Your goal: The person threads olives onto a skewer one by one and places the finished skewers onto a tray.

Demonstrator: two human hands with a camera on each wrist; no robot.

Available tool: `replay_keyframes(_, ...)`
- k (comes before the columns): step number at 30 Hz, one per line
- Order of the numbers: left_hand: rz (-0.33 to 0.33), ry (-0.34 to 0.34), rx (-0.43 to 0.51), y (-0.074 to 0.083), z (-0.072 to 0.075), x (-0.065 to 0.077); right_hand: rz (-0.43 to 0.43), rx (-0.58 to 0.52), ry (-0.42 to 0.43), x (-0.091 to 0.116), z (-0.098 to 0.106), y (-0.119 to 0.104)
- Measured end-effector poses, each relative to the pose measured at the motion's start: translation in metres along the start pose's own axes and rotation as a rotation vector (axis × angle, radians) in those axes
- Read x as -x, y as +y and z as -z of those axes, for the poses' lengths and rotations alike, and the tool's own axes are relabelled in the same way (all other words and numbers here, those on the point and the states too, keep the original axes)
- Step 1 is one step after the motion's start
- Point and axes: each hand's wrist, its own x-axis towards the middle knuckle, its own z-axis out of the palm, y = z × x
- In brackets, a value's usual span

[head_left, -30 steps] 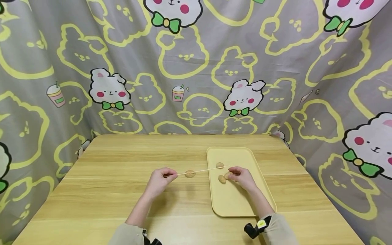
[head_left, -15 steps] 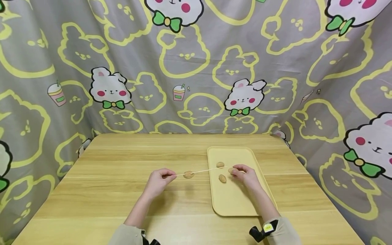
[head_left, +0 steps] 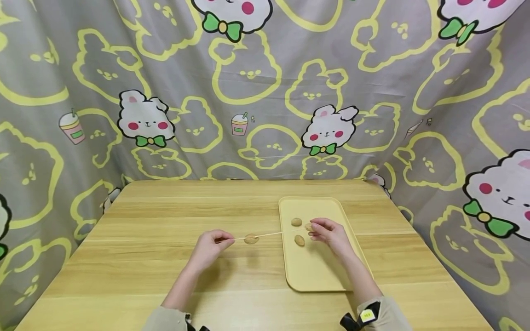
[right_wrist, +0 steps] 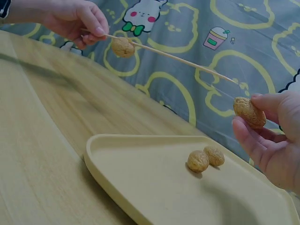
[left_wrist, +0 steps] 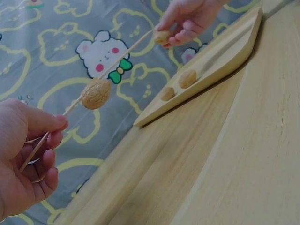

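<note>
My left hand (head_left: 212, 248) pinches a thin bamboo skewer (left_wrist: 123, 55) near one end, above the table. One small, wrinkled brown potato (left_wrist: 96, 93) is threaded on the skewer, a short way from the left fingers. Over the tray, my right hand (head_left: 332, 237) pinches a second small potato (right_wrist: 249, 112) between thumb and fingers. In the right wrist view, the skewer's free tip lies close to this potato, seemingly just apart from it. Two more potatoes, one farther back (head_left: 296, 222) and one nearer (head_left: 300, 240), lie on the pale yellow tray (head_left: 316, 280).
The tray stands right of centre on a wood-grain table (head_left: 136, 257). A grey curtain (head_left: 265, 92) printed with yellow outlines and white rabbits hangs behind the table and along its sides.
The right hand has lifted its potato off the tray, away from the other two, and turned it toward the skewer tip. The left hand has shifted slightly left and down with the skewer.
</note>
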Motion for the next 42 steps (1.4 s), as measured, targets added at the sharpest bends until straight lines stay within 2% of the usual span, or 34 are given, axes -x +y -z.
replay_keyframes(13,0.027,0.001,-0.007,0.000,0.009,0.001,0.041,-0.073,-0.153,0.007,-0.002,-0.009)
replay_keyframes(24,0.017,0.001,0.000,-0.004,0.010,0.001,0.032,-0.092,-0.148,0.009,-0.005,-0.006)
replay_keyframes(30,0.016,0.010,-0.038,0.000,0.010,0.003,0.033,-0.080,-0.157,0.009,-0.008,-0.005)
replay_keyframes(38,-0.042,0.027,-0.061,-0.002,0.005,0.003,0.024,-0.074,-0.125,0.009,-0.013,-0.003)
replay_keyframes(41,-0.088,0.037,-0.047,-0.002,0.005,0.004,0.026,-0.065,-0.108,0.009,-0.014,-0.001)
replay_keyframes(42,-0.125,0.041,-0.047,-0.002,0.004,0.005,0.027,-0.053,-0.111,0.008,-0.015,-0.001)
